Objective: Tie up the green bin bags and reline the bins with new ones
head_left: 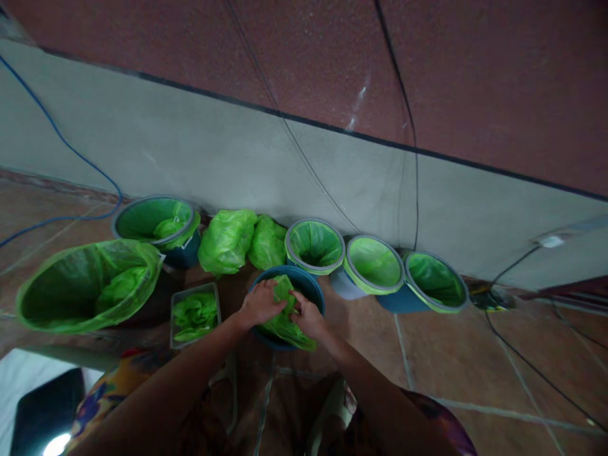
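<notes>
A crumpled green plastic bag [287, 326] hangs partly over the mouth of a dark blue bucket [311, 285] in front of me. My left hand [263, 304] is closed on the bag's left side, above the bucket, its fingertips partly hidden by the folds. On the other side, my right hand [308, 315] pinches the bag between thumb and fingers. The bag's lower end drapes toward the bucket's near rim. Left of the bucket, a clear square tub [218, 304] contains more folded green bags [194, 313].
Along the wall stand lined buckets [315, 246], [375, 263], [437, 282] on the right and a lined bucket [154, 218] on the left. Stuffed green bags [228, 240] sit between them. A large bin [90, 285] wears a green liner. A black cable [527, 367] crosses the tiled floor.
</notes>
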A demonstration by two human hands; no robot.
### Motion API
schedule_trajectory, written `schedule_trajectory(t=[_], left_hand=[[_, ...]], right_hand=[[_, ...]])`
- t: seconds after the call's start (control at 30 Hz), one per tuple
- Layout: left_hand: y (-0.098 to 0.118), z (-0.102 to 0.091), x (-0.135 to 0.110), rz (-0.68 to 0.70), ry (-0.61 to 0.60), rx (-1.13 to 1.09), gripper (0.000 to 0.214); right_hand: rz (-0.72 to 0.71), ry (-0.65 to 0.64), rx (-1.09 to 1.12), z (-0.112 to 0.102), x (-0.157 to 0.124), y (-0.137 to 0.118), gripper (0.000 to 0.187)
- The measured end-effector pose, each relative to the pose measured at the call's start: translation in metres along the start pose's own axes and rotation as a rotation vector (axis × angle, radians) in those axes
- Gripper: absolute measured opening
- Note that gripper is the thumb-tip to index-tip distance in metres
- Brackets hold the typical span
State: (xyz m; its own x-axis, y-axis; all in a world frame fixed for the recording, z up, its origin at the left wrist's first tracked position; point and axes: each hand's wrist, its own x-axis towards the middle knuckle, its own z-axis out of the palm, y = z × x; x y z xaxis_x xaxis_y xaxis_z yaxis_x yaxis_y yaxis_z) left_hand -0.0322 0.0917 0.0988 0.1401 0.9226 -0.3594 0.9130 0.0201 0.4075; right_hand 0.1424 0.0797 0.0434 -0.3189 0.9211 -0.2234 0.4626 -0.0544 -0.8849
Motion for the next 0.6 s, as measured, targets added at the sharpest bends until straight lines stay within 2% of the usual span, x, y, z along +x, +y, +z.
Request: schedule_trajectory(t=[0.07,0.13,0.2,0.3,0.33,0.5,0.57,0.6], left_hand=[[-0.006,0.003,-0.002,-0.040,-0.030,0.060,0.097],[-0.013,0.010,-0.002,-0.082,-0.089,0.083,0.115],[-0.019,0.017,0.000,-0.101,-0.110,0.100,0.104],[-0.024,0.023,0.006,-0.038,-0.098,0.151,0.053],[-0.025,0.024,0.008,-0.002,-0.094,0.162,0.043],[-0.014,0.027,0.007,0.207,-0.115,0.106,0.036],[-0.008,0.028,0.002,0.323,-0.151,0.039,0.033],[-0.006,0.028,0.000,0.372,-0.170,0.004,0.032]], right_hand=[[-0.009,-0.004,0.008,-0.001,0.000,-0.004,0.078],[-0.011,-0.030,-0.016,0.000,-0.001,-0.007,0.085],[0.003,-0.049,-0.073,0.001,-0.003,-0.009,0.092],[0.024,-0.051,-0.140,0.003,-0.004,-0.011,0.097],[0.025,-0.055,-0.153,0.004,-0.005,-0.011,0.098],[-0.012,-0.084,-0.170,0.013,-0.006,-0.004,0.100],[-0.028,-0.061,-0.180,0.017,-0.007,0.000,0.086],[-0.026,-0.044,-0.178,0.018,-0.006,0.002,0.072]])
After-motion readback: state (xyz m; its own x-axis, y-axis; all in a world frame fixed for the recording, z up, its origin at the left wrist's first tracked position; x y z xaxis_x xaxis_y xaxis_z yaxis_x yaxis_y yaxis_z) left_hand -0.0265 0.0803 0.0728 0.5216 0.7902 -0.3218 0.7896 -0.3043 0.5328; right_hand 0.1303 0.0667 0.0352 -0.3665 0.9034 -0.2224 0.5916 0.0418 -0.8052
